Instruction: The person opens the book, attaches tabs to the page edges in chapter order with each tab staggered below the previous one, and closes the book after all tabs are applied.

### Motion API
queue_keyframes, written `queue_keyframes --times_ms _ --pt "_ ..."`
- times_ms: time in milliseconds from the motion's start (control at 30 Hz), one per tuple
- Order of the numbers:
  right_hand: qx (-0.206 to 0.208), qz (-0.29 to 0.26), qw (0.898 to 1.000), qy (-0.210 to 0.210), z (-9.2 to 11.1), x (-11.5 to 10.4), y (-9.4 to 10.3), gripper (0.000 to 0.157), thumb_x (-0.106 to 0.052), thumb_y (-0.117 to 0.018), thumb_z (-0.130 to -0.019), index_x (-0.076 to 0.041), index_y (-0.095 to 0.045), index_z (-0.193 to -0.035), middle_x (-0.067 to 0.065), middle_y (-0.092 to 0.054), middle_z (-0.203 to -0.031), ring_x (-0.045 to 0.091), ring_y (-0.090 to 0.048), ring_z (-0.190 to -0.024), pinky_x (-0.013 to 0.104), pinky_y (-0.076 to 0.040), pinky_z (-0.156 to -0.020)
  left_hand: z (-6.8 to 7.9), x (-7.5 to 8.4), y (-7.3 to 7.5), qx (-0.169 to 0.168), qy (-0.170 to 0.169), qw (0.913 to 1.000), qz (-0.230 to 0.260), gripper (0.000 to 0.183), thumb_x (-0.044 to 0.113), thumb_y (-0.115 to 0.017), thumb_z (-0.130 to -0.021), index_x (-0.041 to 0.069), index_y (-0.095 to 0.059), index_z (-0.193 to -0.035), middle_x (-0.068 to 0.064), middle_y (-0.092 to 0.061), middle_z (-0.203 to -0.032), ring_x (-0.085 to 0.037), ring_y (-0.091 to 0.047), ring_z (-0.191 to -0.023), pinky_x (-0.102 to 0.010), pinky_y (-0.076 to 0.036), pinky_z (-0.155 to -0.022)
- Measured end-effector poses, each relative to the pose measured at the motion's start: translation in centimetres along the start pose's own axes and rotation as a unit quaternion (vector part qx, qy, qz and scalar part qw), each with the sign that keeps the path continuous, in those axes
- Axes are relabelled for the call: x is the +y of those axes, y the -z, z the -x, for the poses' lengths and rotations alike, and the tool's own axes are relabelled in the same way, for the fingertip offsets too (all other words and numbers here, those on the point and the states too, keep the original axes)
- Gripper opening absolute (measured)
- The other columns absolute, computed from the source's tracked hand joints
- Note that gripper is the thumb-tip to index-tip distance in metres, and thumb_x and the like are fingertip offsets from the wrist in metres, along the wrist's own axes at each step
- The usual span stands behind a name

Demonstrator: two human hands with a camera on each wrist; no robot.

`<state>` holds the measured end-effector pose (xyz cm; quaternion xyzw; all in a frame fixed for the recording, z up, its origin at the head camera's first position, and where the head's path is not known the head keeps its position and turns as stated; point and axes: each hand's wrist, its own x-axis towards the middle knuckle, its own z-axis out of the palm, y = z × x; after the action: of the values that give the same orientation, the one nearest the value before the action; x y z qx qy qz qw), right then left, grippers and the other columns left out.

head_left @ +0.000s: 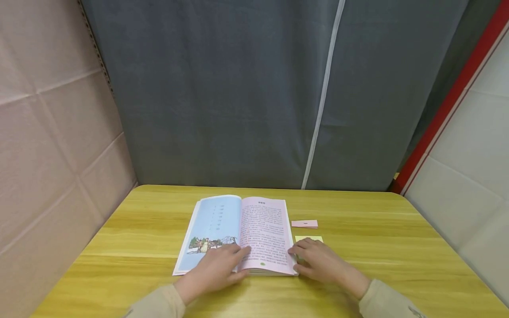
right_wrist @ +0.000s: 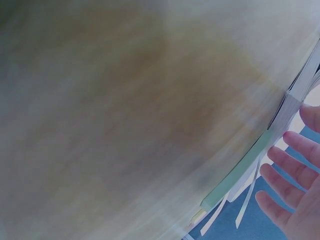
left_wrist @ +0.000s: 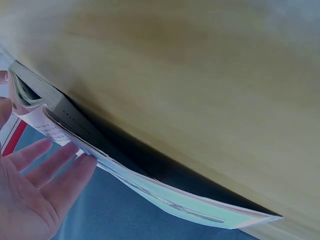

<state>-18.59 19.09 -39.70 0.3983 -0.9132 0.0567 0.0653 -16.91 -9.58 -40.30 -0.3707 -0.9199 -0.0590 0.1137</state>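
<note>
An open book (head_left: 264,234) lies on the wooden table, a blue illustrated page on the left and a pink text page on the right. My left hand (head_left: 218,267) rests on its lower middle near the fold, fingers outstretched. In the left wrist view that hand's spread fingers (left_wrist: 70,175) touch the page, and the book's left side lifts off the table. At the right page's lower edge lies my right hand (head_left: 320,260), its fingers extended. A yellow paper pad (head_left: 309,238) is partly hidden behind this hand. The right wrist view shows the right fingers (right_wrist: 285,185) beside the page edges.
A pink paper slip (head_left: 304,224) with a small dark mark lies right of the book. In the right wrist view, a green strip (right_wrist: 237,170) and thin pale strips show along the table. A grey curtain (head_left: 238,97) hangs behind the table (head_left: 377,247), with pale walls at both sides.
</note>
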Motion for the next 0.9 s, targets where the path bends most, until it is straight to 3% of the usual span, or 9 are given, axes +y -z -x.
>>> queue_keyframes --times_ms 233,600,900 --pt "-0.004 -0.003 1.000 -0.004 0.0 0.1 -0.1 0.033 -0.028 -0.061 -0.080 -0.008 -0.061 -0.106 0.002 -0.057 -0.103 0.020 -0.051 -0.096 0.039 -0.042 -0.080 -0.4 -0.4 0.1 0.031 -0.012 0.9994 0.011 0.050 0.042 -0.065 -0.073 0.011 -0.053 -0.110 0.000 -0.054 -0.080 -0.013 -0.051 -0.062 -0.024 -0.041 -0.049" --pt "-0.004 -0.004 1.000 -0.009 0.0 0.2 -0.5 0.035 -0.030 -0.061 -0.079 -0.009 -0.061 -0.107 0.001 -0.057 -0.104 0.019 -0.051 -0.097 0.039 -0.041 -0.081 -0.4 -1.0 0.4 0.041 -0.009 0.9988 0.025 0.058 0.041 -0.070 -0.067 0.007 -0.055 -0.112 0.001 -0.053 -0.079 -0.011 -0.049 -0.061 -0.023 -0.042 -0.052" --pt "0.006 -0.002 1.000 0.002 0.1 0.1 -0.4 0.034 -0.028 -0.062 -0.079 -0.008 -0.061 -0.106 0.002 -0.058 -0.102 0.020 -0.051 -0.096 0.039 -0.042 -0.078 0.0 -1.4 0.6 0.034 0.005 0.9987 0.037 0.061 0.040 -0.070 -0.067 0.006 -0.053 -0.115 -0.004 -0.056 -0.092 -0.018 -0.055 -0.072 -0.030 -0.046 -0.061"
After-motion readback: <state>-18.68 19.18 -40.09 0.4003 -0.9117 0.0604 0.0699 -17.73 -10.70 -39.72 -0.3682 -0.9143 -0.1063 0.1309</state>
